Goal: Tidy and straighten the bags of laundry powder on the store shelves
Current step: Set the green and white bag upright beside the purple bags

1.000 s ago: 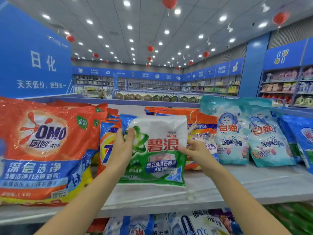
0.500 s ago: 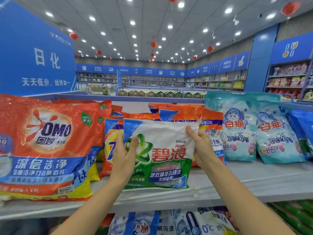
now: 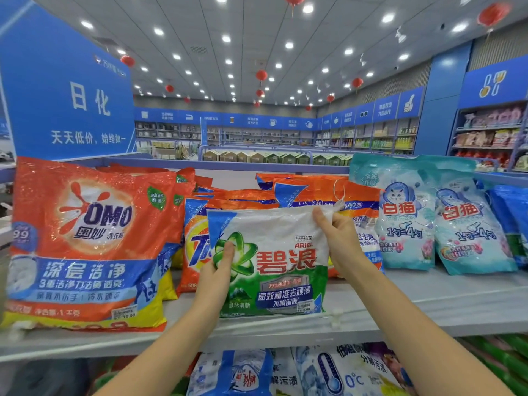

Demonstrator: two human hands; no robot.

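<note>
A white and green Ariel bag (image 3: 274, 261) stands upright on the grey top shelf (image 3: 428, 304), leaning back against orange Tide bags (image 3: 314, 192). My left hand (image 3: 217, 272) holds its left edge, thumb across the green logo. My right hand (image 3: 338, 238) pinches the bag's upper right corner. A big orange OMO bag (image 3: 85, 241) stands to the left. Two pale blue bags with a cat picture (image 3: 405, 218) stand to the right.
Dark blue bags (image 3: 511, 212) sit at the far right of the shelf. More white and blue powder bags (image 3: 285, 372) fill the shelf below. A blue sign panel (image 3: 68, 110) rises behind the left end. Aisles with stocked shelves lie beyond.
The Ariel bag has been set upright and squared on the shelf. My right hand moved from its right side up to the top right corner; my left hand slid lower.
</note>
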